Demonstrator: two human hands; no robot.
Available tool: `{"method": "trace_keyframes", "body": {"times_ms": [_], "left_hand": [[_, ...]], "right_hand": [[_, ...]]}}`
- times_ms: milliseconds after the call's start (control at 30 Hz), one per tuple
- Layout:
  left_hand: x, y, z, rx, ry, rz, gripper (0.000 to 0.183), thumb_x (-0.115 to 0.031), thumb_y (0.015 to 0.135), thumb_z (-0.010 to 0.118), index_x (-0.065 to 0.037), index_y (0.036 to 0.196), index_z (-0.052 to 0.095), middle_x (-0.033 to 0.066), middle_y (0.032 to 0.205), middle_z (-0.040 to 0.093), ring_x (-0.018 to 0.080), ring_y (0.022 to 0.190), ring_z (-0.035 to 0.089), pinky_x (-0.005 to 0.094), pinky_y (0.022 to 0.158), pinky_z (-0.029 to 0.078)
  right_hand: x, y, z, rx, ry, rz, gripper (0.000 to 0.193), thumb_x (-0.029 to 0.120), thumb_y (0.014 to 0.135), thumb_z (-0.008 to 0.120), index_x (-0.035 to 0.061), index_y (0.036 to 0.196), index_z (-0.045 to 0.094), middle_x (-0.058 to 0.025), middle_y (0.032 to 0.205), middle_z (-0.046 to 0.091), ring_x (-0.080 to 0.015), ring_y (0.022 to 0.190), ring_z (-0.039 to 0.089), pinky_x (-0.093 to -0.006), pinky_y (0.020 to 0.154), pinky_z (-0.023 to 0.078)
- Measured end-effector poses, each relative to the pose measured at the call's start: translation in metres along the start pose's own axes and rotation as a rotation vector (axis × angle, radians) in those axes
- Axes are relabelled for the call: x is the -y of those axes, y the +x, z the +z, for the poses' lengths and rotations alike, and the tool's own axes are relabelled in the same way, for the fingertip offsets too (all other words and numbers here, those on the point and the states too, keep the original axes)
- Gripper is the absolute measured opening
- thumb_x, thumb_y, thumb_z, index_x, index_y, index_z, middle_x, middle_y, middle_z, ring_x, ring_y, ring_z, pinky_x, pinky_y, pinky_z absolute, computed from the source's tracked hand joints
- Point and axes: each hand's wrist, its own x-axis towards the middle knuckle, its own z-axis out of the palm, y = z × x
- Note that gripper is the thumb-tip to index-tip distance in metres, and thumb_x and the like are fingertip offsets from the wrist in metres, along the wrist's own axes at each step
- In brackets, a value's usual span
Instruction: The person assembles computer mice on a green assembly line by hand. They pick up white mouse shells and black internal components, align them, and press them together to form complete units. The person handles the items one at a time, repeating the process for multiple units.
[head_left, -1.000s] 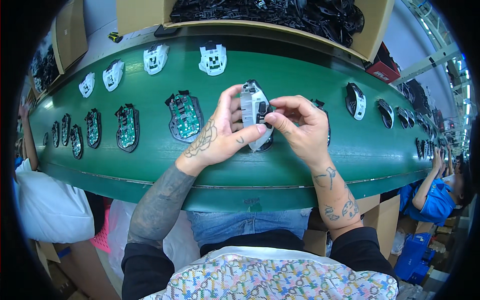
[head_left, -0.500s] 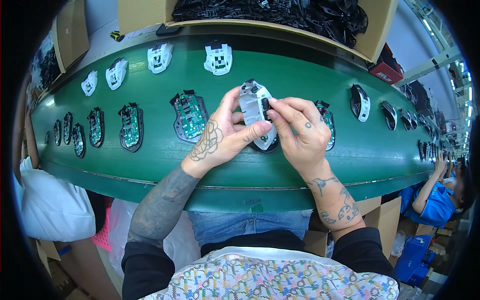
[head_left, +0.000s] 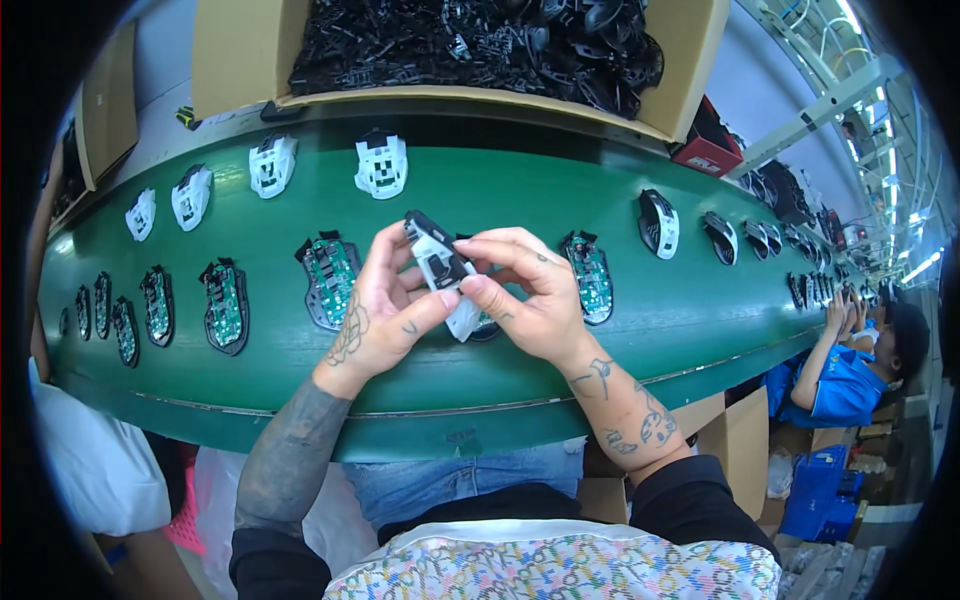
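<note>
Over the green belt I hold a white and black computer mouse shell [head_left: 436, 258] in both hands, tilted, with its black end pointing up and away. My left hand [head_left: 378, 318] grips its left side between thumb and fingers. My right hand [head_left: 540, 300] pinches its right side, thumb and index finger on the black part. Behind the hands lies a mouse base, mostly hidden. Mouse bases with green circuit boards lie to either side, one [head_left: 330, 280] by my left hand and another [head_left: 590, 275] by my right.
White mouse shells [head_left: 382, 168] stand along the belt's [head_left: 500, 170] far side, with more mouse bases [head_left: 226, 305] to the left. Assembled mice [head_left: 658, 224] line the right. A cardboard box [head_left: 690, 60] of black plastic parts is beyond, near a red box [head_left: 708, 140]. A person in blue [head_left: 845, 385] works at right.
My hands have turned the shell, from showing its white hollow inside to showing its black and white side. The view has shifted, so the scene sits lower and further left.
</note>
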Motion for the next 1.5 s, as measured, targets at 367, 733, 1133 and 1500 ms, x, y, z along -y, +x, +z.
{"method": "trace_keyframes", "body": {"times_ms": [367, 733, 1133, 1500], "left_hand": [[-0.002, 0.008, -0.008, -0.157, -0.122, -0.076, 0.057, -0.014, 0.082, 0.068, 0.001, 0.129, 0.038, 0.0115, 0.111, 0.058, 0.0176, 0.098, 0.060, 0.0309, 0.084, 0.051], [0.005, 0.004, -0.004, -0.175, -0.165, -0.093, 0.040, -0.023, 0.094, 0.051, -0.004, 0.127, 0.040, 0.0144, 0.121, 0.054, 0.0309, 0.115, 0.056, 0.0405, 0.094, 0.048], [0.002, 0.002, -0.016, -0.184, -0.103, -0.057, 0.039, -0.026, 0.091, 0.053, -0.002, 0.121, 0.045, 0.0160, 0.112, 0.060, 0.0329, 0.106, 0.061, 0.0419, 0.087, 0.054], [0.008, 0.005, 0.006, -0.296, -0.056, 0.028, 0.043, -0.024, 0.098, 0.049, -0.004, 0.134, 0.035, 0.0143, 0.127, 0.051, 0.0288, 0.118, 0.053, 0.0393, 0.094, 0.048]], "right_hand": [[-0.062, 0.139, -0.176, -0.577, -1.389, 0.170, 0.049, 0.045, 0.081, 0.064, -0.0004, 0.100, 0.067, -0.0214, 0.093, 0.067, -0.0375, 0.087, 0.066, -0.0429, 0.081, 0.052], [-0.003, 0.153, -0.181, -0.401, -1.317, 0.596, 0.023, 0.017, 0.076, 0.063, 0.0027, 0.092, 0.072, -0.0207, 0.100, 0.068, -0.0349, 0.098, 0.065, -0.0392, 0.086, 0.053], [0.001, 0.048, -0.080, -0.354, -0.060, 0.191, 0.017, 0.008, 0.083, 0.066, 0.0015, 0.099, 0.065, -0.0072, 0.087, 0.067, -0.0106, 0.071, 0.065, -0.0271, 0.062, 0.053], [-0.008, -0.002, -0.026, -0.053, 0.482, 0.489, 0.024, 0.010, 0.089, 0.064, -0.0021, 0.109, 0.058, -0.0053, 0.087, 0.065, -0.0097, 0.070, 0.064, -0.0216, 0.058, 0.052]]}}
